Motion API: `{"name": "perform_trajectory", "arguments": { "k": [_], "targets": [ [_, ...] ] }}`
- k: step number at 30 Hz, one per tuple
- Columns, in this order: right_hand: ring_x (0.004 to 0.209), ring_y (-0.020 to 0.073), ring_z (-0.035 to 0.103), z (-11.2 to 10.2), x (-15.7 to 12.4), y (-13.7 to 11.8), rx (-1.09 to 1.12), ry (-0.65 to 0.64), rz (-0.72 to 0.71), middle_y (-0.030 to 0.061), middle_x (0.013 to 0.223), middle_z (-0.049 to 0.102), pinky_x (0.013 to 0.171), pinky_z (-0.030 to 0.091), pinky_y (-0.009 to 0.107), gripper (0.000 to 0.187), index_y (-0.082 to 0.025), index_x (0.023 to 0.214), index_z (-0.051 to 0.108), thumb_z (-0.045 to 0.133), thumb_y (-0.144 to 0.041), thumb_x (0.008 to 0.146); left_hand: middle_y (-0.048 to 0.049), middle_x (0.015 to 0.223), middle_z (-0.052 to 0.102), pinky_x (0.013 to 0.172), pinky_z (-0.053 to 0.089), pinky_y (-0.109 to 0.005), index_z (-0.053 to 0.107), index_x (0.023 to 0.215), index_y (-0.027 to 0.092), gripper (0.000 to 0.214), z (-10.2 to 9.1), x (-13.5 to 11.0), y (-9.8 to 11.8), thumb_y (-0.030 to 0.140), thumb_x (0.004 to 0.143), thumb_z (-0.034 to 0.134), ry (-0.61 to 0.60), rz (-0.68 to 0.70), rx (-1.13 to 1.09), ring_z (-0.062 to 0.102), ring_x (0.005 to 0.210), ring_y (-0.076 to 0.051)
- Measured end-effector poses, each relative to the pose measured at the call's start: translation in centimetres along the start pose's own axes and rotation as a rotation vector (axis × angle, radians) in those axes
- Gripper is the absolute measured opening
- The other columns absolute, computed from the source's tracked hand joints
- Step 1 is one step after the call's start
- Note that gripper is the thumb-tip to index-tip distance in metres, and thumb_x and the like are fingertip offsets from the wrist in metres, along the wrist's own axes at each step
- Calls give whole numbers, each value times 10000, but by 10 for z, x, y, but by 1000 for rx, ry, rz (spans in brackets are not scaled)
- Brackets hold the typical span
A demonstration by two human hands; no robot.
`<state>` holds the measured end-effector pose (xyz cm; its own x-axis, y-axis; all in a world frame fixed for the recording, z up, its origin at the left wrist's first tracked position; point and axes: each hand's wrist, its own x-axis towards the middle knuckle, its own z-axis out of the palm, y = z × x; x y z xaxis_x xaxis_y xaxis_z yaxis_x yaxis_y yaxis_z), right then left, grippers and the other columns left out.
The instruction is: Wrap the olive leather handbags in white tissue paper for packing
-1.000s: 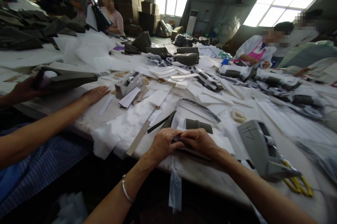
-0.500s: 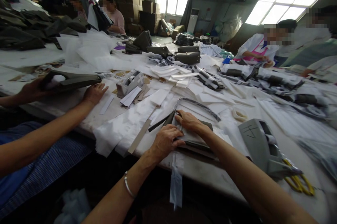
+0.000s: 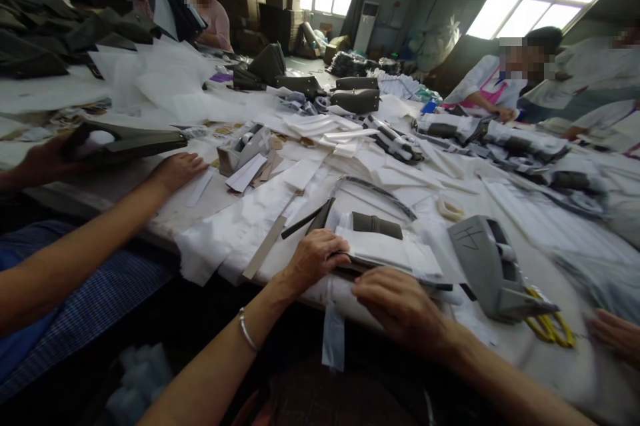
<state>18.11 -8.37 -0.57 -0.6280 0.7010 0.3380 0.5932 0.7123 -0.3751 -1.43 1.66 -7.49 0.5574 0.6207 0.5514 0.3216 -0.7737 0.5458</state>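
My left hand [image 3: 315,256], with a silver bangle on its wrist, presses curled fingers on the near left corner of a flat dark bag piece [image 3: 387,265] covered with white paper, at the table's front edge. My right hand [image 3: 397,306] hovers just in front of that piece at the near edge, fingers bent, and I cannot see anything in it. A dark rolled strap [image 3: 376,224] lies just behind the paper. A strip of clear tape [image 3: 333,339] hangs from the table edge below my hands.
A grey tape dispenser [image 3: 483,266] and yellow scissors [image 3: 550,327] lie to the right. A co-worker's arms [image 3: 100,233] reach in from the left, holding a dark bag [image 3: 125,141]. Another hand [image 3: 617,336] shows at far right. White paper and bag parts cover the table [image 3: 525,226].
My right hand has drawn back from the far side of the paper-covered piece to the near table edge. My left hand stayed on the piece. A hand appeared at far right.
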Motion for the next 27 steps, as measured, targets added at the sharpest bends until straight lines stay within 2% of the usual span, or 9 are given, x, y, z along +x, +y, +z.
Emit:
{"name": "perform_trajectory", "arguments": {
  "k": [2, 5, 7, 9, 13, 17, 21, 24, 27],
  "targets": [
    [1115, 210, 624, 17, -24, -15, -84, -88, -72, 72, 1152, 710, 975, 502, 362, 313, -222, 1261, 602, 459, -160, 990, -6, 957, 738, 1001, 446, -341, 688, 958, 220, 124, 0, 0, 1, 299, 866, 717, 9, 3, -5, 662, 964, -180],
    [1281, 266, 523, 51, -36, -18, -242, -70, -83, 96, 1332, 626, 1059, 453, 459, 375, -200, 1353, 539, 437, -170, 994, -7, 951, 735, 945, 456, -330, 680, 945, 220, 106, -1, -1, 3, 290, 871, 711, 4, -6, 15, 655, 946, -178],
    [1251, 267, 546, 70, -32, -14, -245, 3, -84, 101, 1295, 648, 1042, 461, 465, 353, -184, 1313, 568, 428, -151, 991, -10, 949, 734, 933, 456, -336, 677, 942, 221, 95, -3, -1, 5, 289, 879, 700, 1, -11, 31, 652, 936, -178],
    [1123, 236, 620, 77, -22, -9, -170, 105, -94, 84, 1147, 714, 975, 498, 412, 294, -183, 1209, 622, 434, -133, 987, -10, 962, 738, 957, 447, -353, 674, 941, 222, 79, -4, -2, 6, 279, 888, 687, 2, 3, 35, 656, 944, -178],
    [891, 193, 664, 57, 2, -4, -66, 232, -64, 63, 930, 738, 811, 515, 334, 261, -197, 1088, 651, 424, -131, 978, -9, 999, 747, 1025, 419, -391, 679, 925, 229, 40, -3, -5, 12, 238, 911, 642, -10, 42, 55, 663, 981, -176],
    [861, 209, 653, 23, 26, 7, -146, 195, -47, 65, 900, 733, 813, 467, 373, 253, -197, 1014, 665, 424, -152, 954, -20, 1033, 742, 1102, 365, -418, 681, 971, 229, 176, -6, -9, 16, 148, 931, 529, -28, 29, 69, 657, 1033, -174],
    [896, 208, 649, 12, 38, 25, -108, 195, -12, 59, 921, 731, 826, 460, 356, 238, -204, 1005, 687, 464, -160, 932, -11, 1093, 725, 1166, 290, -440, 660, 1066, 237, 281, -20, -12, 19, 99, 918, 466, -87, -49, -38, 644, 1071, -170],
    [849, 202, 649, 14, 42, 35, -46, 175, 91, 65, 923, 725, 779, 474, 324, 220, -199, 1026, 708, 515, -199, 920, -6, 1077, 720, 1139, 335, -439, 646, 1085, 236, 200, -26, -12, 22, 216, 890, 607, -105, -124, -95, 650, 1040, -187],
    [757, 172, 639, 14, 48, 43, 14, 84, 241, 40, 843, 716, 713, 468, 282, 206, -222, 933, 740, 537, -250, 951, -32, 983, 711, 963, 471, -392, 656, 994, 209, 225, -19, -10, 24, 288, 800, 739, -5, -180, -51, 648, 964, -215]
  ]
}}
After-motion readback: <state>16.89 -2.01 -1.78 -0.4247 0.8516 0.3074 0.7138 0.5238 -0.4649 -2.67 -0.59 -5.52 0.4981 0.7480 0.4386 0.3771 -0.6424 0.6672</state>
